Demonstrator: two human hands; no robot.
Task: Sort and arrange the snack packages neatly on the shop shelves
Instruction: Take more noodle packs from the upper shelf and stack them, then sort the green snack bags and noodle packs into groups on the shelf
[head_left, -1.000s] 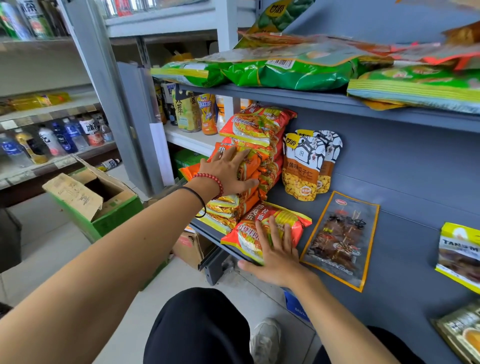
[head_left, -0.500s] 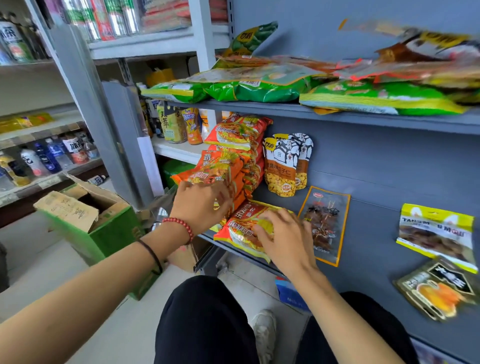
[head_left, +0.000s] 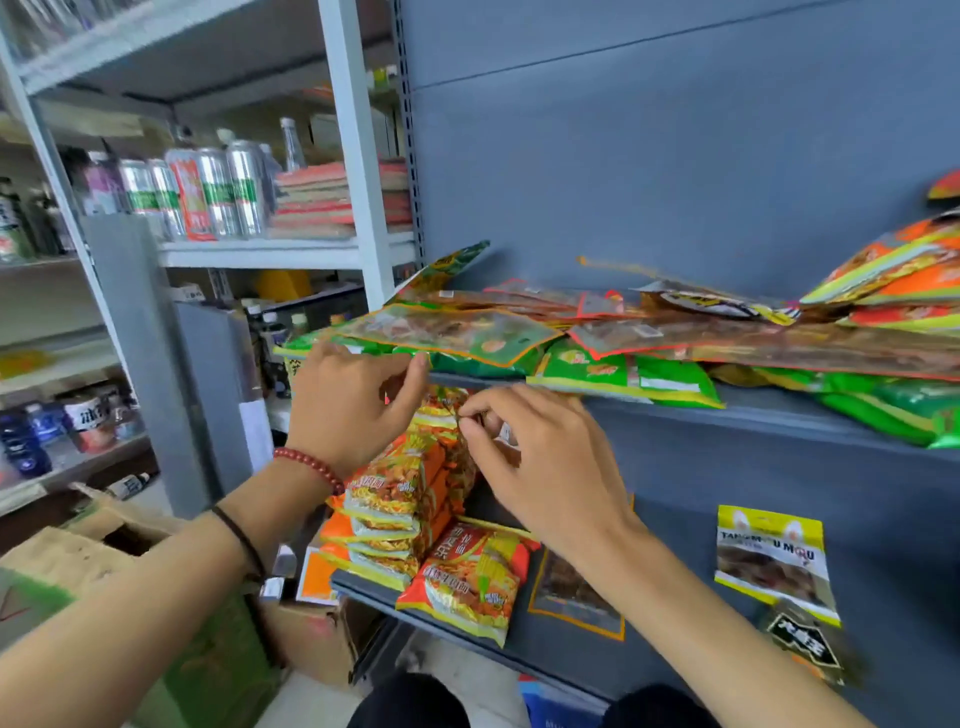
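Note:
A stack of orange snack packs (head_left: 395, 499) leans at the left end of the lower grey shelf (head_left: 675, 639). My right hand (head_left: 540, 462) pinches the top pack of that stack (head_left: 441, 410) with its fingertips. Just left of it my left hand (head_left: 353, 400) is curled, thumb and forefinger by the corner of a green pack (head_left: 467, 366) on the upper shelf; whether it grips anything is unclear. One orange pack (head_left: 467, 582) lies flat in front of the stack. Green and clear packs (head_left: 623, 374) lie piled loosely on the upper shelf (head_left: 753, 415).
On the lower shelf lie a brown clear pack (head_left: 571, 592), a yellow pack (head_left: 769, 556) and a dark pack (head_left: 805, 644). A green cardboard box (head_left: 197, 670) stands on the floor at left. White racks behind hold cans (head_left: 208, 192) and bottles (head_left: 31, 436).
Both hands rose from the lower packs to the top of the orange stack. My right hand let go of the flat orange pack. The view tilted upward.

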